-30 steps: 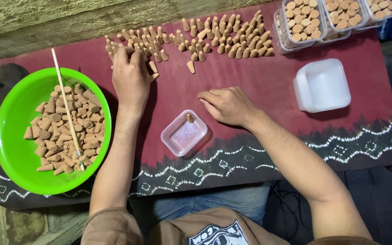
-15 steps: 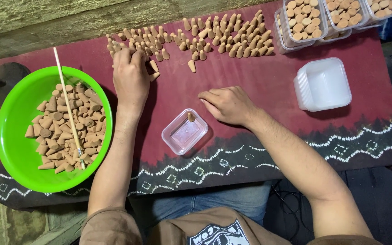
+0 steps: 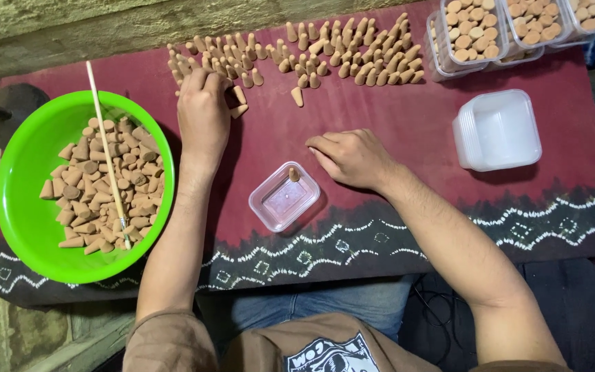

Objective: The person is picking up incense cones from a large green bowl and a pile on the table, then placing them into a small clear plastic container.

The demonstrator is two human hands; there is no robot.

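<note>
Cones (image 3: 325, 52) of pale brown pressed clay-like material are being handled on a bench (image 3: 394, 124) draped in maroon cloth with a dark border of white zigzag. The left hand (image 3: 204, 114) is being laid palm down at the near end of the rows, its fingers curled over a few cones, though whether any is gripped cannot be told; one loose cone (image 3: 239, 110) is lying on its side just beside it, tip toward the hand. The right hand (image 3: 352, 157) is resting just right of a small clear plastic tray (image 3: 285, 196), fingers drawn loosely together and pointing left, seemingly holding nothing. A single cone (image 3: 294, 173) is standing upright in the tray's far corner, nearest the right fingertips. A bright green plastic basin (image 3: 25, 207) heaped with matte, rough-looking cones, a thin wooden stick (image 3: 108, 151) across them, is sitting left; stacked empty white trays (image 3: 497, 131) and filled clear trays (image 3: 476, 31) are being kept to the right.
</note>
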